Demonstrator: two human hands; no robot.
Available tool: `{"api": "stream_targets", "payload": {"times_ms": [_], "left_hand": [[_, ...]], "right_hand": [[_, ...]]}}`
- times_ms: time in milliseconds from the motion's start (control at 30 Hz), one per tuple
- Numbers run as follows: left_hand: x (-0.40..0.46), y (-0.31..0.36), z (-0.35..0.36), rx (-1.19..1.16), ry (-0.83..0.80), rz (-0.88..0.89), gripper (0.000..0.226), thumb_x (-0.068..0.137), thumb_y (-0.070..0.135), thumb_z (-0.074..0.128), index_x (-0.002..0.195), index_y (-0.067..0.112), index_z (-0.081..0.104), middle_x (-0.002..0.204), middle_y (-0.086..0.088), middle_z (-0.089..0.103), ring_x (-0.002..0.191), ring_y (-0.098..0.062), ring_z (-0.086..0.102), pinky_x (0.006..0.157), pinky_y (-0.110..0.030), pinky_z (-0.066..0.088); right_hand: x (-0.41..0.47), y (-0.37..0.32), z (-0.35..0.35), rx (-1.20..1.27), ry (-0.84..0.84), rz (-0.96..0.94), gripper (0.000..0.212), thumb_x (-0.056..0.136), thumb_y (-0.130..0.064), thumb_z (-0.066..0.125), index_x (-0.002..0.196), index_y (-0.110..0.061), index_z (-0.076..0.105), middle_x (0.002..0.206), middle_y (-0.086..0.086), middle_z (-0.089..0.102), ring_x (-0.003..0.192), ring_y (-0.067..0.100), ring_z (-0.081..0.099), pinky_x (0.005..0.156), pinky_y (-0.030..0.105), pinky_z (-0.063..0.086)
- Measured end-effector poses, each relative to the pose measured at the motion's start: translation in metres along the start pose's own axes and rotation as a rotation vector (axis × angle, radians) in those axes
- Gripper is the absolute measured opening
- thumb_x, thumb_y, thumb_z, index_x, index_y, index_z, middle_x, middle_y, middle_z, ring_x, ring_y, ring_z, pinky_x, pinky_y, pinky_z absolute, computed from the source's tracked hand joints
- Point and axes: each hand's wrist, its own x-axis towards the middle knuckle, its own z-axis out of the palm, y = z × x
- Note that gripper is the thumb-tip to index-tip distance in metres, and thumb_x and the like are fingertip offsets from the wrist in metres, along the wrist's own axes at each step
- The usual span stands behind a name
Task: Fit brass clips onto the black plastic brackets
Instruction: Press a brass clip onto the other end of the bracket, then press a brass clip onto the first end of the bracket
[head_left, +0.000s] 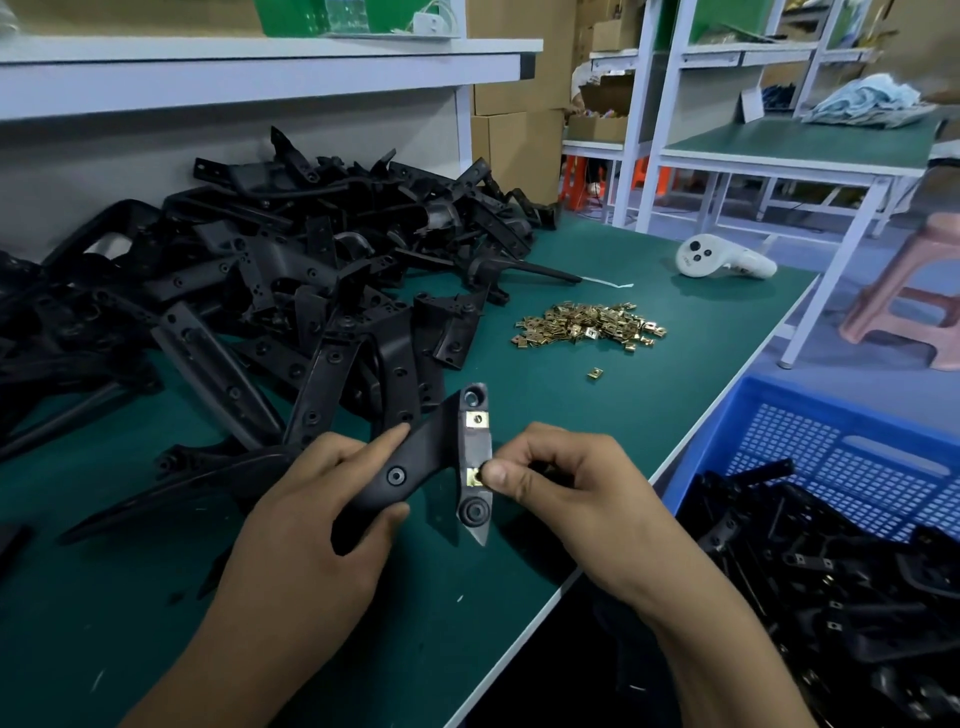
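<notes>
My left hand (317, 514) grips the arm of a black plastic bracket (415, 462) held above the green table. One brass clip (478, 419) sits on the upper part of the bracket's end plate. My right hand (561, 483) pinches a second brass clip (474, 477) at the lower part of that plate, thumb pressed against it. A heap of loose brass clips (592, 323) lies on the mat beyond, with a single clip (595, 372) apart from it.
A big pile of black brackets (249, 291) covers the left and back of the table (519, 561). A blue crate (831, 467) at the right holds brackets with clips. A white controller (722, 260) lies far right. A pink stool (914, 296) stands past the table edge.
</notes>
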Motion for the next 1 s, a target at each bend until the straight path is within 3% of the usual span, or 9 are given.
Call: {"api": "stream_targets", "payload": {"times_ms": [167, 300, 433, 500, 567, 667, 800, 933, 1000], "left_hand": [[0.002, 0.002, 0.003, 0.013, 0.008, 0.010, 0.062, 0.090, 0.029, 0.071, 0.149, 0.033, 0.052, 0.111, 0.020, 0.057, 0.106, -0.002, 0.057, 0.085, -0.005, 0.036], [0.002, 0.004, 0.001, -0.063, 0.141, 0.021, 0.040, 0.104, 0.052, 0.048, 0.144, 0.046, 0.051, 0.118, 0.022, 0.053, 0.107, 0.003, 0.055, 0.081, -0.020, 0.041], [0.000, 0.006, -0.004, -0.203, 0.273, -0.015, 0.051, 0.102, 0.064, 0.031, 0.143, 0.041, 0.052, 0.123, 0.013, 0.056, 0.102, 0.000, 0.056, 0.081, -0.027, 0.042], [0.000, 0.005, -0.003, -0.193, 0.267, -0.051, 0.048, 0.103, 0.065, 0.031, 0.136, 0.040, 0.056, 0.124, 0.016, 0.055, 0.103, 0.002, 0.055, 0.082, -0.029, 0.040], [0.003, 0.003, -0.001, -0.116, 0.239, -0.093, 0.035, 0.102, 0.059, 0.036, 0.125, 0.044, 0.058, 0.119, 0.020, 0.052, 0.098, 0.005, 0.053, 0.079, -0.030, 0.042], [0.006, 0.001, -0.001, 0.007, 0.216, -0.123, 0.031, 0.092, 0.055, 0.038, 0.115, 0.047, 0.057, 0.112, 0.020, 0.047, 0.095, 0.003, 0.052, 0.078, -0.033, 0.043], [0.007, -0.002, -0.003, 0.176, 0.166, -0.185, 0.020, 0.093, 0.039, 0.055, 0.112, 0.041, 0.061, 0.113, 0.016, 0.043, 0.107, -0.017, 0.051, 0.091, -0.041, 0.045], [0.006, -0.001, -0.002, 0.275, 0.115, -0.211, 0.027, 0.090, 0.034, 0.061, 0.117, 0.034, 0.067, 0.116, 0.016, 0.045, 0.117, -0.018, 0.046, 0.097, -0.037, 0.040], [0.006, 0.001, -0.001, 0.279, 0.084, -0.198, 0.029, 0.091, 0.035, 0.060, 0.119, 0.034, 0.068, 0.117, 0.020, 0.045, 0.118, -0.013, 0.044, 0.097, -0.034, 0.038]], "right_hand": [[0.001, -0.004, 0.015, 0.169, 0.052, 0.046, 0.035, 0.100, -0.037, 0.067, 0.077, -0.011, 0.060, 0.064, 0.001, 0.048, 0.060, 0.014, 0.042, 0.059, 0.029, 0.036], [0.005, -0.002, 0.015, 0.409, 0.191, 0.017, 0.030, 0.095, -0.033, 0.069, 0.077, -0.009, 0.064, 0.069, 0.008, 0.056, 0.065, 0.019, 0.050, 0.066, 0.035, 0.044], [0.005, 0.002, -0.016, 1.094, 0.375, -0.049, 0.018, 0.096, -0.023, 0.063, 0.089, -0.008, 0.067, 0.076, 0.005, 0.060, 0.064, 0.014, 0.056, 0.059, 0.022, 0.051], [0.002, 0.005, -0.030, 1.535, 0.398, -0.102, 0.029, 0.105, -0.023, 0.049, 0.092, -0.008, 0.070, 0.080, 0.002, 0.059, 0.065, 0.012, 0.055, 0.058, 0.019, 0.049], [0.000, 0.009, -0.035, 1.667, 0.430, -0.097, 0.038, 0.109, -0.022, 0.039, 0.103, -0.003, 0.071, 0.081, 0.002, 0.061, 0.064, 0.011, 0.056, 0.055, 0.018, 0.048], [0.002, 0.013, -0.030, 1.484, 0.472, 0.048, 0.036, 0.108, -0.019, 0.038, 0.112, 0.003, 0.065, 0.077, 0.008, 0.063, 0.058, 0.013, 0.057, 0.051, 0.020, 0.048], [0.010, 0.015, -0.018, 1.057, 0.493, 0.112, 0.030, 0.106, -0.014, 0.044, 0.103, 0.002, 0.069, 0.074, 0.010, 0.065, 0.059, 0.017, 0.059, 0.052, 0.024, 0.049], [0.012, 0.016, 0.006, 0.270, 0.426, 0.054, 0.018, 0.104, -0.016, 0.056, 0.097, -0.016, 0.073, 0.086, -0.002, 0.072, 0.077, 0.011, 0.064, 0.073, 0.029, 0.053], [0.012, 0.016, 0.021, -0.222, 0.288, -0.008, 0.017, 0.100, -0.033, 0.062, 0.116, -0.031, 0.067, 0.105, -0.013, 0.066, 0.102, 0.005, 0.059, 0.092, 0.029, 0.049]]}}
